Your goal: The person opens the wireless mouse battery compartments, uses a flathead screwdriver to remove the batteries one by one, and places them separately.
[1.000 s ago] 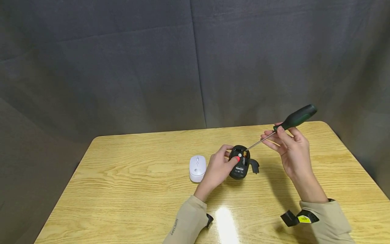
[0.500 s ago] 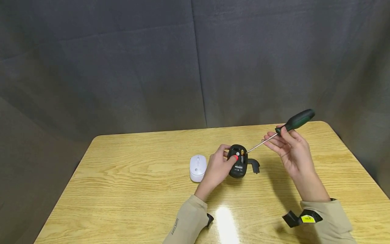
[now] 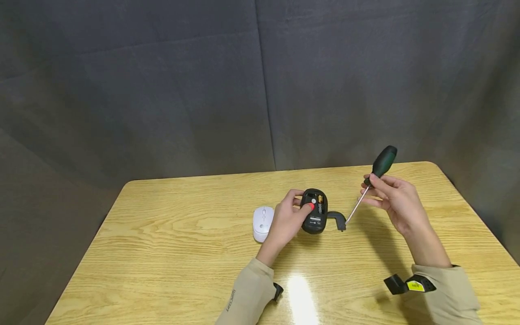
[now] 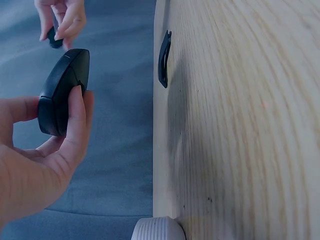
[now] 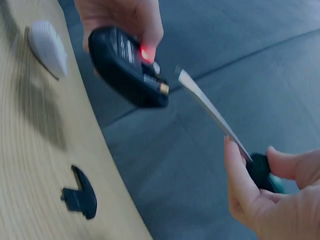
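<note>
My left hand (image 3: 301, 203) grips a black mouse (image 3: 313, 212) just above the table, underside up, thumb on its base. Its battery bay is uncovered and a gold-tipped battery (image 3: 320, 198) shows inside. In the left wrist view the black mouse (image 4: 62, 95) is seen edge-on between thumb and fingers. My right hand (image 3: 371, 189) pinches a green-handled screwdriver (image 3: 382, 162) where handle meets shaft. The shaft slants down-left, its tip hovering by the loose black battery cover (image 3: 337, 220) on the table. In the right wrist view the screwdriver (image 5: 210, 110) blade is just right of the mouse (image 5: 125, 65), apart from it.
A white mouse (image 3: 263, 223) lies on the wooden table (image 3: 183, 266) just left of my left hand. The battery cover (image 5: 80, 197) lies flat beside the black mouse. A dark grey cloth backdrop hangs behind the table's far edge.
The screwdriver tip has pulled back from the battery bay and swung down toward the battery cover, handle now steeper. My left hand has shifted the black mouse slightly left.
</note>
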`<state>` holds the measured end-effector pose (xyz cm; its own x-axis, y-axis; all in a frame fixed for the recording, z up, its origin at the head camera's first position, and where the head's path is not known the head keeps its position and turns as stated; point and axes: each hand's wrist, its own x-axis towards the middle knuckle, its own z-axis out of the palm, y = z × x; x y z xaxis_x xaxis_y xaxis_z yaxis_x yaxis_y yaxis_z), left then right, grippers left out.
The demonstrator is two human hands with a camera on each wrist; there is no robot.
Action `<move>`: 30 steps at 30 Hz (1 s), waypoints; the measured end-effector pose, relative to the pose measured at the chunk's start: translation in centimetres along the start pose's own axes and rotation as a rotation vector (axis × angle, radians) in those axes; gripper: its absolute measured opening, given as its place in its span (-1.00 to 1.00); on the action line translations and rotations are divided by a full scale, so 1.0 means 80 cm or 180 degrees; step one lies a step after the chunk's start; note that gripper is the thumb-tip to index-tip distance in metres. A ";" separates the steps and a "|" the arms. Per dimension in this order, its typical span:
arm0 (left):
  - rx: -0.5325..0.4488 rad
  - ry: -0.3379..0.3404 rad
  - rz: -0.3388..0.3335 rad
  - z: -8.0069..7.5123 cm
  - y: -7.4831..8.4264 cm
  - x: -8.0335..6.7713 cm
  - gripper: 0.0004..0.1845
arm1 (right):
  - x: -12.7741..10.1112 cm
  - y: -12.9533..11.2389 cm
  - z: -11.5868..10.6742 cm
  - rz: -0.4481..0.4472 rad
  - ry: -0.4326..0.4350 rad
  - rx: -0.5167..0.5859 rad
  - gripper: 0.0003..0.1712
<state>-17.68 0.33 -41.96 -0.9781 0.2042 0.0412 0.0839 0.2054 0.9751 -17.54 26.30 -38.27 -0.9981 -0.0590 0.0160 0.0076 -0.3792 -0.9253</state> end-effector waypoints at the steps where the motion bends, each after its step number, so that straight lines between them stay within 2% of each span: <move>1: -0.0009 0.0000 -0.0005 0.000 0.000 0.000 -0.57 | 0.001 0.001 -0.004 0.0041 -0.0021 -0.0119 -0.83; 6: -0.0036 -0.0002 -0.0007 -0.001 0.000 0.000 -0.56 | 0.008 0.007 -0.018 0.0236 -0.0007 -0.0808 -0.88; 10: -0.0046 0.0000 -0.0001 -0.002 0.001 -0.001 -0.56 | 0.014 0.017 -0.024 0.0284 0.0013 -0.1648 -0.61; 13: -0.0034 0.0009 -0.0012 -0.002 0.001 0.000 -0.56 | 0.017 0.024 -0.027 0.0283 0.0030 -0.2070 -0.47; 21: -0.0077 0.0013 -0.0018 -0.001 -0.002 0.002 -0.58 | 0.018 0.033 -0.040 0.0438 0.0165 -0.2440 -0.45; 30: -0.0118 -0.0007 -0.0032 0.000 -0.002 0.001 -0.58 | 0.021 0.043 -0.054 0.0709 0.0164 -0.2724 -0.46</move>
<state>-17.76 0.28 -42.14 -0.9784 0.2042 0.0308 0.0668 0.1719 0.9828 -19.45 28.86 -43.04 -0.9806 0.0005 -0.1963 0.1747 0.4582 -0.8715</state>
